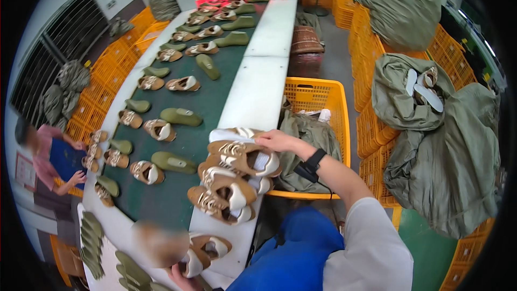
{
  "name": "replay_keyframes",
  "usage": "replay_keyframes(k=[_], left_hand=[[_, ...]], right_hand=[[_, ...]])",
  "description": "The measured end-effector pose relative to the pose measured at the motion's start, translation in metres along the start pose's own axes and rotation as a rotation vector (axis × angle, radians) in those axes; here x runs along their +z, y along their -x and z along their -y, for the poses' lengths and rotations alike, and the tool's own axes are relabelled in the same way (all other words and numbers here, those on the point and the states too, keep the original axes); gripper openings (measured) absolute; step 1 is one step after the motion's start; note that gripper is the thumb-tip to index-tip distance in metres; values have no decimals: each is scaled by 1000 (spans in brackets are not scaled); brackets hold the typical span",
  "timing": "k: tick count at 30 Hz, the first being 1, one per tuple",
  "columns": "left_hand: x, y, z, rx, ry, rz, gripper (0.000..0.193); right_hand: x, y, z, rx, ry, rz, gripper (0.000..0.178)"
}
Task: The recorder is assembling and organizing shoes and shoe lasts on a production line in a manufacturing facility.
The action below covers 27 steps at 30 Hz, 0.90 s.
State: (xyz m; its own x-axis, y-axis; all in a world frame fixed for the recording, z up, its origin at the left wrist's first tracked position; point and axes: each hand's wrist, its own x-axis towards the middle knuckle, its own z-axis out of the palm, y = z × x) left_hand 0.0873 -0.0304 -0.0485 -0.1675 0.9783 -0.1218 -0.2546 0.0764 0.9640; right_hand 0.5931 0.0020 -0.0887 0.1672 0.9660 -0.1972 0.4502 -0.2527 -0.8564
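My right hand (279,143) reaches over the white ledge and grips the back part of a tan-and-white lace-up shoe (231,134), at the far end of a heap. Several more such shoes are stacked just below it, among them a tan shoe (221,199) with a white heel lining. At the lower edge, my left hand (184,279) is closed around the heel of another tan-and-white shoe (192,265). Its fingers are partly hidden. Beside that one rests a further tan shoe (211,246). A blurred patch covers what lies left of it.
On the green conveyor belt (177,194) stand rows of shoes and green shoe lasts (173,162). More lasts (132,269) lie at the lower left. A yellow crate (344,124) with grey-green cloth stands right of the ledge. Across the belt, a co-worker (51,156) handles shoes.
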Motion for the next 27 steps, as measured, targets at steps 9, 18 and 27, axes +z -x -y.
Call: replay_keyframes(k=[9, 18, 27], left_hand=[[47, -2, -38, -140, -204, -295, 40], [162, -18, 9, -170, -462, -307, 36], [164, -16, 4, -166, -426, -230, 34]], right_hand=[[-78, -103, -289, 573, -1204, -734, 24], [-68, -265, -330, 499, -1200, -944, 37], [-55, -16, -192, 94, 67, -781, 22]])
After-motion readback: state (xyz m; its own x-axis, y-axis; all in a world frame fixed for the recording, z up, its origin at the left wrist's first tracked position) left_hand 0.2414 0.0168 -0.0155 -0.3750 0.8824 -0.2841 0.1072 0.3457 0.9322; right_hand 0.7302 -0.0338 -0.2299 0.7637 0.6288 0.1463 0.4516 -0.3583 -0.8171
